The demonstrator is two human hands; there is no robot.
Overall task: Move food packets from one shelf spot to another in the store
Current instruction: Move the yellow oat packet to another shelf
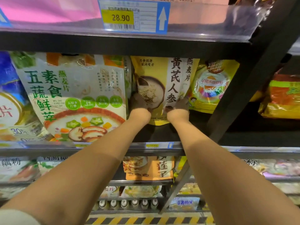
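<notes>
A yellow oatmeal packet (160,82) with a bowl picture and a white text band stands upright deep on the middle shelf. Both my arms reach in to it. My left hand (140,103) grips its lower left part, and my right hand (179,104) grips its lower right part. The fingers of both hands are in shadow and partly blurred against the packet. A large white vegetable oatmeal packet (71,98) stands directly to its left, near the shelf front.
A yellow packet with a colourful ring (212,86) sits to the right, beside a black diagonal upright (243,88). A price tag reading 28.90 (129,15) hangs on the shelf above. An orange packet (149,168) and more packets fill the lower shelves.
</notes>
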